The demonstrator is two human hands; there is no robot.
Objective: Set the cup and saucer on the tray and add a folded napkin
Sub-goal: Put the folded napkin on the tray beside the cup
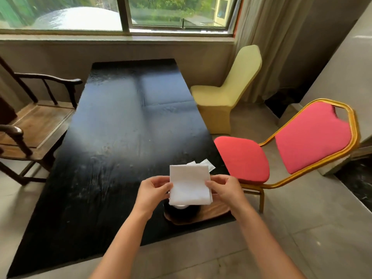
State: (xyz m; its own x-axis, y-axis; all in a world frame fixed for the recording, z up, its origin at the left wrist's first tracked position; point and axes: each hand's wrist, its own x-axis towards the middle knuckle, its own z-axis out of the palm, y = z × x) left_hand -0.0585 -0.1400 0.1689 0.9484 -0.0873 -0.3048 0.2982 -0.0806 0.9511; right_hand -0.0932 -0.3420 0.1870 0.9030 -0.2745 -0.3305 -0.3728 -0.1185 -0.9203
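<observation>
I hold a white folded napkin [189, 185] in the air with both hands. My left hand [153, 191] pinches its left edge and my right hand [225, 189] pinches its right edge. Under the napkin lies a brown wooden tray [213, 214] at the table's near right corner. On the tray sits a dark saucer [181, 215], and a sliver of a white cup [180, 207] shows below the napkin; most of the cup is hidden.
More white napkins [208, 165] lie on the long black table [112, 148] just beyond the tray. A red and gold chair [302, 141] and a yellow covered chair [225, 91] stand to the right, and a dark wooden armchair [30, 121] to the left.
</observation>
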